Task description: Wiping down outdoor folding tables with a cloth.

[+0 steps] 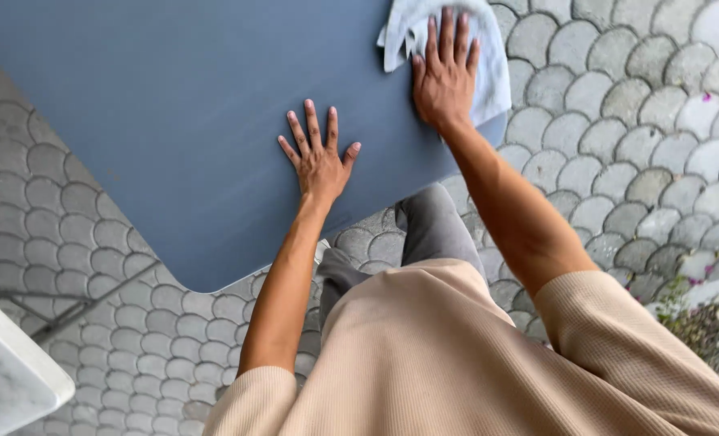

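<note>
Blue-grey bench (173, 105): right hand (444, 77) flat, fingers spread on pale cloth (492, 69) at top centre; left hand (319, 157) open, palm down w/ nothing in it, mid-frame

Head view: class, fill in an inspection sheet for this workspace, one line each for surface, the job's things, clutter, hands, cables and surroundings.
Surface: blue-grey table top with a rounded corner, bare apart from the cloth and hands.
Job's things: pale blue cloth bunched at the table's far right edge, partly hanging over it.
Clutter: nothing seen.
Hands: left hand flat on the table, fingers spread, holding nothing; right hand pressed flat on the cloth.
Cables: nothing seen.
Surroundings: grey fan-pattern paving; corner of a white table at lower left; plants with small pink flowers at right.
</note>
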